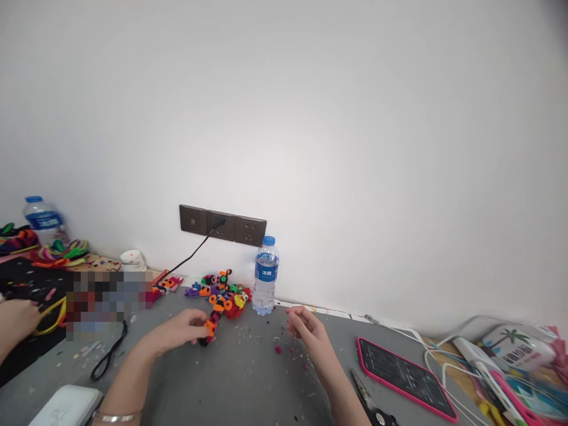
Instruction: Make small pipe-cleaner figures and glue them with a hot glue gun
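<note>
My left hand (185,327) has its thumb and fingers closed on the lower end of an orange and black pipe-cleaner figure (215,319). The figure's upper end lies against a pile of other fuzzy pipe-cleaner figures (220,289) in purple, green and pink. Beside its top is a red and yellow fuzzy piece (237,303) with googly eyes. My right hand (307,326) hovers over the grey table mat (248,378), fingers loosely curled and slightly apart, with nothing visible in them. Small red fuzz scraps (278,349) lie just left of it.
A water bottle (266,277) stands against the wall between my hands. Scissors (370,402) and a pink-cased phone (406,378) lie right. A white device (66,407) and a black cord (109,355) are left. Another person's hand (18,325) is at far left.
</note>
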### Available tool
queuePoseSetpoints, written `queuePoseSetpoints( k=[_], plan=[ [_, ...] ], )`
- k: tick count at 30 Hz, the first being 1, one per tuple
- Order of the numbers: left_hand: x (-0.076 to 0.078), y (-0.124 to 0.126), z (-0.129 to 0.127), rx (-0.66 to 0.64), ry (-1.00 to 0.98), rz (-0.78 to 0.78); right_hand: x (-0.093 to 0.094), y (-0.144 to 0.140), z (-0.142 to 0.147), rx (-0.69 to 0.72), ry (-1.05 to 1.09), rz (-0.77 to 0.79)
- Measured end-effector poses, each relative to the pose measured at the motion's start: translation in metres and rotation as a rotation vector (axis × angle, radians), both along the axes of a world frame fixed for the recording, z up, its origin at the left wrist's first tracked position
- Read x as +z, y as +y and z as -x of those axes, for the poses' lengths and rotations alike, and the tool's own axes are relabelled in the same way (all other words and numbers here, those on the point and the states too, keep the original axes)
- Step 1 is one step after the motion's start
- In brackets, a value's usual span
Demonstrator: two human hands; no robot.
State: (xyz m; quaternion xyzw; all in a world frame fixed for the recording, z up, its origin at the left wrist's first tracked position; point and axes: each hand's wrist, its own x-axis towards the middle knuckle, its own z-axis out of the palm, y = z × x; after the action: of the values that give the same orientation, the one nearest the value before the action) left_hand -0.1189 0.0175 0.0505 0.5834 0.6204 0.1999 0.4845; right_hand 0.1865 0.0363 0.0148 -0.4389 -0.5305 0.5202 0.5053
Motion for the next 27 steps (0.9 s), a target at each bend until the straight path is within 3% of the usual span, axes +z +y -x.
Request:
queuePoseSetpoints(
  k=[3,6,11,18,27],
  plan=[
    [-0.006,0.001,0.008,-0.066,0.020,-0.032,0.002,-0.001,0.001,-0.007,0.009,-0.001],
    [-0.018,0.005,0.021,-0.019,0.096,-0.134,0.003,-0.002,0.002,-0.013,0.009,0.010],
    [-0.036,0.015,0.042,0.260,0.213,-0.281,0.004,-0.004,0.002,-0.007,0.006,0.028],
    [-0.048,0.041,0.044,0.441,0.411,-0.568,0.006,-0.007,0.000,-0.010,0.032,0.049],
    [-0.062,0.052,0.039,0.455,0.484,-0.549,0.000,-0.002,-0.003,-0.014,0.043,0.060]
  ],
)
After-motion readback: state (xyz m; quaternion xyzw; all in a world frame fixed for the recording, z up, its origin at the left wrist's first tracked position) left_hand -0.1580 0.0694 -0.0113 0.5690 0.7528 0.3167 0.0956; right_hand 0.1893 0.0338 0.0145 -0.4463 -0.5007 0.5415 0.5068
